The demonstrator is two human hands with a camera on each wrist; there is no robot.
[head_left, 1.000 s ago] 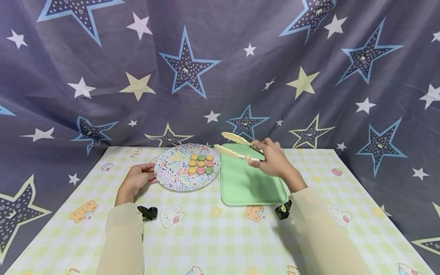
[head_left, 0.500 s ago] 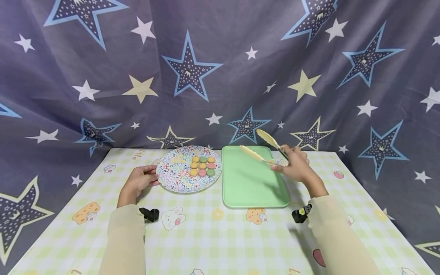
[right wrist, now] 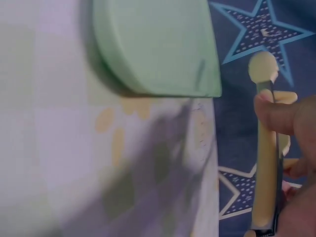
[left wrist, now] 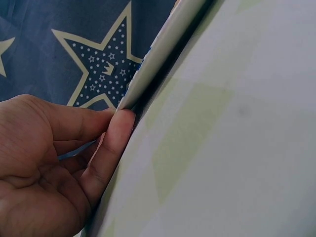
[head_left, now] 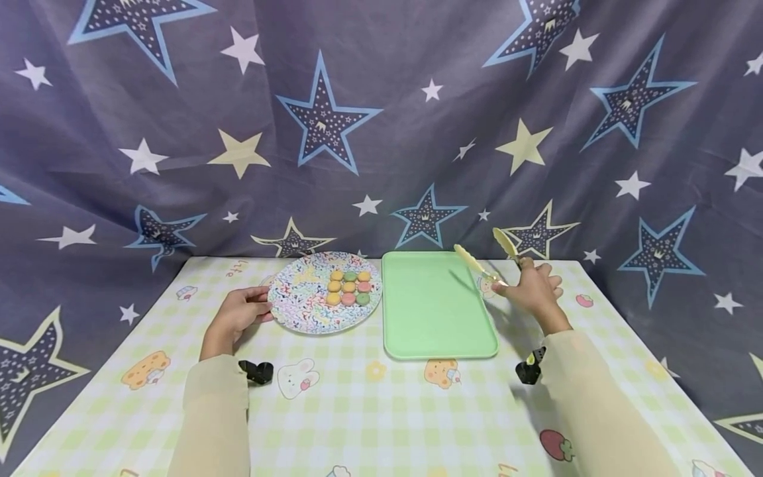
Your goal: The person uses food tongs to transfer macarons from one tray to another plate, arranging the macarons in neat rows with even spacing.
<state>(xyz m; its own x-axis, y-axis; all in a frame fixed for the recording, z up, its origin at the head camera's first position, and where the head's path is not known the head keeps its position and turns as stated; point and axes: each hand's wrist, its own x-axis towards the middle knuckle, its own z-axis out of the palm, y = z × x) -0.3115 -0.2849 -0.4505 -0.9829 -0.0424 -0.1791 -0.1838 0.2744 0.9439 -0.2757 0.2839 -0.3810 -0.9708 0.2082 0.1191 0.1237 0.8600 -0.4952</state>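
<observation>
A round plate (head_left: 301, 306) with a colourful speckled pattern lies on the table, bearing yellow, pink and green macarons (head_left: 348, 287) in three rows on its right half. My left hand (head_left: 238, 313) holds the plate's left rim; in the left wrist view, thumb and finger pinch its edge (left wrist: 148, 74). My right hand (head_left: 533, 291) grips tongs (head_left: 471, 260) with cream tips and metal arms, held above the table by the tray's far right corner. The tips stand apart with nothing between them. In the right wrist view the thumb lies along the tongs (right wrist: 265, 173).
A bare light green tray (head_left: 438, 311) lies right beside the plate. Under both is a green-and-white checked tablecloth (head_left: 357, 424) with cartoon prints. A dark star-patterned curtain (head_left: 393, 79) hangs along the table's back edge.
My right hand has carried the tongs rightward, from above the tray to beyond its right edge. The left hand stays at the plate's rim, and the macarons have not moved.
</observation>
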